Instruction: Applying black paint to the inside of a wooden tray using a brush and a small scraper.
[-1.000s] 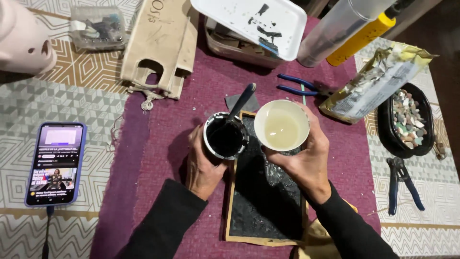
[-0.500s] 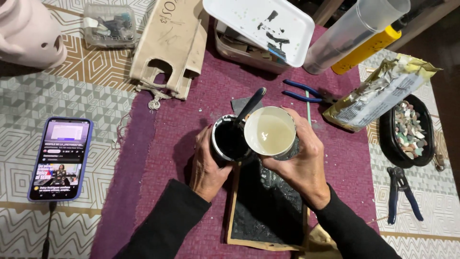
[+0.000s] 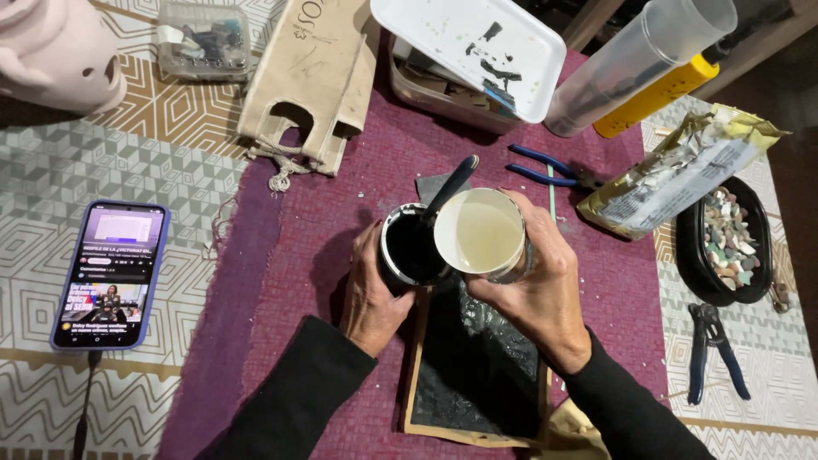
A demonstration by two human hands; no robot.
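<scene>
- Your left hand (image 3: 372, 290) grips the round black-stained cup (image 3: 411, 250), a dark stirring stick (image 3: 450, 186) standing inside.
- Your right hand (image 3: 538, 285) clasps the clear cup of milky liquid (image 3: 480, 235), touching it at three o'clock, above the wood-framed black board (image 3: 477, 375).

Your left hand (image 3: 372, 294) wraps a glossy black-coated cup (image 3: 411, 250), wet and shiny inside, with a smooth dark stick (image 3: 450, 186) standing in it. Your right hand (image 3: 535, 288) holds a clear glass jar (image 3: 481, 236) of milky, smooth liquid. Below them lies a wood-framed panel (image 3: 474, 366), its black surface rough, lumpy and wet-glossy. The purple mat (image 3: 307, 221) on the table looks like matt woven cloth with a frayed left edge. Near the table's far edge sit a coarse beige fabric bag (image 3: 311, 77) and a smooth white plastic tray (image 3: 477, 47), smeared black. At the left edge the phone (image 3: 111, 273) shows glossy glass. The pliers (image 3: 716, 349) near the right edge have matt dark rubbery grips.
</scene>
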